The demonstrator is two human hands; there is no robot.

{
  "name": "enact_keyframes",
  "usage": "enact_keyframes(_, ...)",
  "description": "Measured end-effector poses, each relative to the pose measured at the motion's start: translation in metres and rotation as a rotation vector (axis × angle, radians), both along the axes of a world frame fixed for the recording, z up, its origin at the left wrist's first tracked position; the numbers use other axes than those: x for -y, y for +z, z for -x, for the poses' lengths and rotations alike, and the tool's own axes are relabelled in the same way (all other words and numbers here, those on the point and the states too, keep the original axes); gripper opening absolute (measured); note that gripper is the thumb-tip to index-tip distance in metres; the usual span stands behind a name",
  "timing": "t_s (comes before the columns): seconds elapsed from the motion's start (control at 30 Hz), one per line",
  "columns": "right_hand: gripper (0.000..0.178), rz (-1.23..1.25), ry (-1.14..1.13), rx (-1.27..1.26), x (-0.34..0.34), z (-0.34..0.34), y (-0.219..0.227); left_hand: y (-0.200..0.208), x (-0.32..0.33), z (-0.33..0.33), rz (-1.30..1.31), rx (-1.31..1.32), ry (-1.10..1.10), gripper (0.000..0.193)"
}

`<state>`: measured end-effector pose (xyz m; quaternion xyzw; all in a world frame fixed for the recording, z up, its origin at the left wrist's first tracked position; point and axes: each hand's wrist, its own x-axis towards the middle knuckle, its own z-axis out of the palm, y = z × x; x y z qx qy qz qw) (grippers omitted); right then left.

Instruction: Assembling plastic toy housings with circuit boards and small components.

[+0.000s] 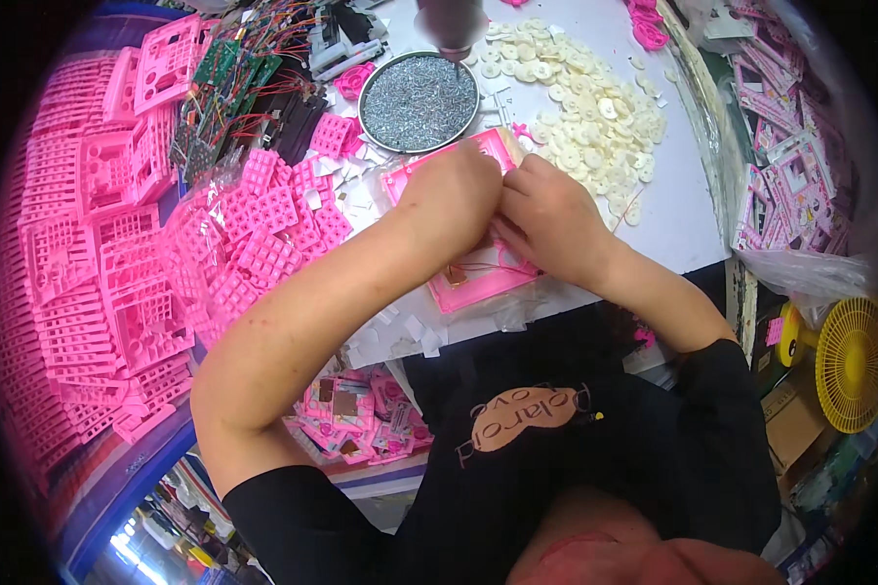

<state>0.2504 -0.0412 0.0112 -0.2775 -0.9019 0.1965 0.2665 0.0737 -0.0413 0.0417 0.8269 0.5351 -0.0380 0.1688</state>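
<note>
A pink plastic case [478, 291] lies on the white table in front of me, partly covered by my hands and left forearm. My left hand [457, 185] is bent over its upper part, its fingers hidden behind the back of the hand. Close beside it, my right hand [551, 216] has its fingers curled in over the case. Whatever sits between those fingers is too small or hidden to name. A thin red wire shows inside the case near the right fingertips. Just beyond stands a round metal bowl of small screws [418, 102].
A dark, blurred tool [449, 24] hangs above the bowl. Cream discs [595, 122] spread to the right. Pink button pieces [268, 219], stacked pink housings [107, 253] and green circuit boards [226, 63] crowd the left. Printed pink parts [795, 185] and a yellow fan [851, 366] are far right.
</note>
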Motion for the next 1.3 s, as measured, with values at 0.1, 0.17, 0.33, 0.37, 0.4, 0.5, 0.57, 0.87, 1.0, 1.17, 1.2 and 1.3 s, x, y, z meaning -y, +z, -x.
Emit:
enact_keyframes(0.1, 0.011, -0.011, 0.005, 0.058, -0.001, 0.007, 0.007, -0.012, -0.004, 0.021, -0.071, 0.060, 0.145, 0.011)
enact_keyframes(0.17, 0.013, -0.024, 0.011, 0.097, -0.007, 0.008, 0.005, 0.002, -0.016, 0.027, 0.051, 0.077, 0.170, 0.013)
enact_keyframes(0.33, 0.014, 0.035, 0.037, -0.037, -0.025, 0.011, 0.001, 0.001, -0.019, 0.036, 0.130, 0.252, 0.208, 0.017)
enact_keyframes(0.37, 0.015, 0.014, 0.056, -0.079, -0.028, 0.012, -0.002, 0.001, -0.021, 0.037, 0.164, 0.248, 0.224, 0.016)
enact_keyframes(0.4, 0.016, 0.007, 0.047, -0.082, -0.029, 0.014, -0.006, 0.004, -0.023, 0.037, 0.201, 0.246, 0.241, 0.016)
enact_keyframes(0.5, 0.017, -0.017, 0.024, -0.067, -0.031, 0.017, -0.010, 0.003, -0.025, 0.038, 0.222, 0.240, 0.225, 0.015)
enact_keyframes(0.57, 0.017, -0.038, 0.017, -0.028, -0.031, 0.019, -0.007, 0.001, -0.024, 0.039, 0.186, 0.236, 0.211, 0.014)
enact_keyframes(0.87, 0.015, -0.149, 0.321, 0.073, -0.038, 0.001, 0.005, -0.016, -0.012, 0.041, -0.047, 0.209, 0.020, 0.012)
enact_keyframes(1.0, 0.021, -0.010, 0.425, 0.153, -0.050, 0.000, 0.011, -0.017, -0.019, 0.044, 0.005, 0.139, -0.117, 0.018)
enact_keyframes(1.17, 0.017, -0.003, 0.378, 0.116, -0.042, 0.001, 0.011, -0.013, -0.021, 0.042, 0.016, 0.113, -0.146, 0.019)
enact_keyframes(1.2, 0.017, 0.053, 0.370, 0.076, -0.043, -0.001, 0.011, -0.014, -0.020, 0.043, 0.008, 0.132, -0.144, 0.019)
enact_keyframes(1.3, 0.019, 0.093, 0.352, 0.021, -0.044, -0.005, 0.007, -0.016, -0.019, 0.044, 0.001, 0.160, -0.139, 0.019)
